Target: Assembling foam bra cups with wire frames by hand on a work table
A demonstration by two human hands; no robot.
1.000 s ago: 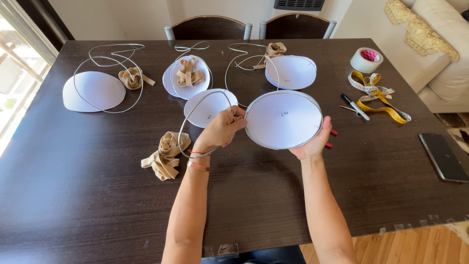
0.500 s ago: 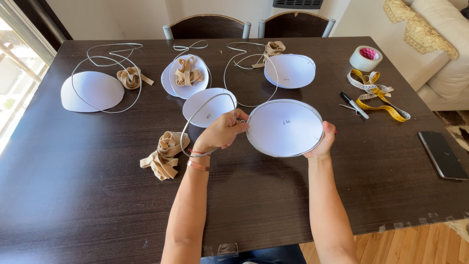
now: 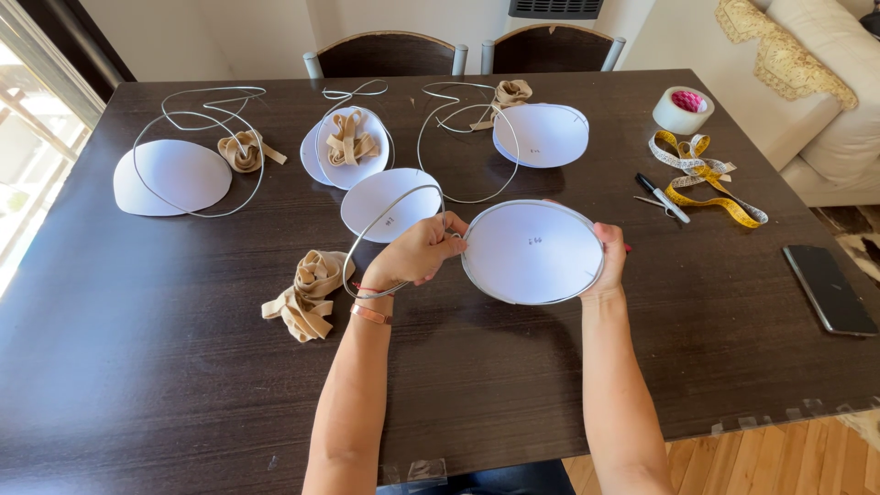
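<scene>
I hold a white round paper disc [image 3: 533, 253] just above the dark wooden table [image 3: 147, 367]. A thin grey wire [image 3: 390, 215] runs around the disc's rim and loops off to the left. My left hand [image 3: 417, 252] pinches the wire against the disc's left edge. My right hand [image 3: 610, 259] grips the disc's right edge with its fingers behind it. Another white disc [image 3: 390, 200] lies flat just beyond my left hand, under the wire loop.
Three more white discs [image 3: 170, 174] [image 3: 330, 165] [image 3: 543, 133] lie at the back with wire loops and beige ribbon bundles [image 3: 307, 291]. A tape roll [image 3: 682, 110], yellow measuring tape [image 3: 710, 174], black marker [image 3: 662, 197] and phone [image 3: 829, 287] sit at the right. Two chairs [image 3: 385, 55] stand behind.
The disc has tilted and shifted slightly; my right hand moved from under its lower edge up to its right edge. My left hand stays pinched on the wire.
</scene>
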